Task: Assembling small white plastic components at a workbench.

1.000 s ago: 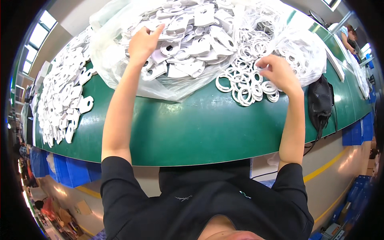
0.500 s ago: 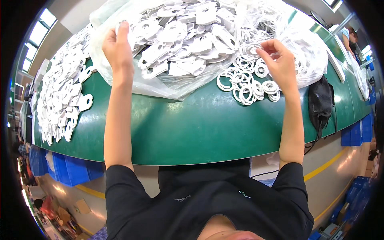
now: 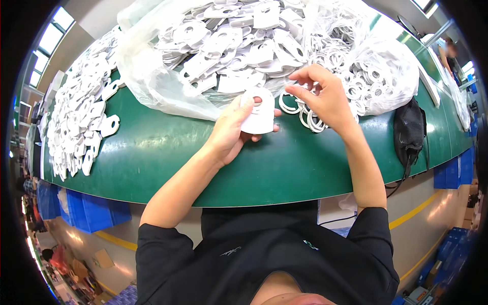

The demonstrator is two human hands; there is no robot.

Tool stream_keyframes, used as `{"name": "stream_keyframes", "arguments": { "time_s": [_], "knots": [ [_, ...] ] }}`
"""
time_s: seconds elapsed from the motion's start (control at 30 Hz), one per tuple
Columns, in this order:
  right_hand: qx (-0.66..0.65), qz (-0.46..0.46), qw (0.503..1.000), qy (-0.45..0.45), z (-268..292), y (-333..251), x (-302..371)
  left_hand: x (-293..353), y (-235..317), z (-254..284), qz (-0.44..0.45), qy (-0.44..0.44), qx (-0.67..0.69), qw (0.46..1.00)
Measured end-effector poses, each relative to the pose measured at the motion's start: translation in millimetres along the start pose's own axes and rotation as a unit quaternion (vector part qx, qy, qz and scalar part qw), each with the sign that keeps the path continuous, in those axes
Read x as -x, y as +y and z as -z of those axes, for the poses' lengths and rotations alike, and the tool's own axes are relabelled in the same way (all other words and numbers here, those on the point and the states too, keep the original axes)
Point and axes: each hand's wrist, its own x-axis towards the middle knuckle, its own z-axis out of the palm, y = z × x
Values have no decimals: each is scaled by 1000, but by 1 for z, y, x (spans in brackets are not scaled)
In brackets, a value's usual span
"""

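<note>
A white flat plate with a round hole [image 3: 260, 122] lies across the fingers of my left hand [image 3: 226, 133], with the thumb pressed on its face. To its right, my right hand [image 3: 328, 99] is raised over the loose white rings [image 3: 314, 122], thumb and fingers curled toward each other. Whatever those fingertips hold, if anything, does not show against the white behind them. Beyond both hands, a heap of similar white plates [image 3: 223, 43] rests on a clear plastic bag [image 3: 157, 84].
More white plates [image 3: 76, 117] are piled at the green table's [image 3: 152, 157] left. Rings fill a clear bag [image 3: 394, 76] at the right, beside a black mesh pouch [image 3: 409, 127]. Blue bins [image 3: 94, 211] stand below the left edge. A person [image 3: 447, 53] is at the far right.
My left hand has come from the bag's left side toward the middle, bringing a white plate. My right hand has moved left from the rings toward that plate.
</note>
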Motion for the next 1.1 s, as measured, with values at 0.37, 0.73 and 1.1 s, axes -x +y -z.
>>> {"name": "stream_keyframes", "arguments": {
  "time_s": [0.37,0.73,1.1],
  "knots": [
    [-5,-69,982,178,30,12,-6,-4,-2,-6,16,-2,73,997],
    [-75,-64,980,175,47,19,-11,-3,-6,0,-8,-2,-75,997],
    [12,20,983,184,39,27,-10,-4,-7,-3,18,-38,9,999]
  ]
}}
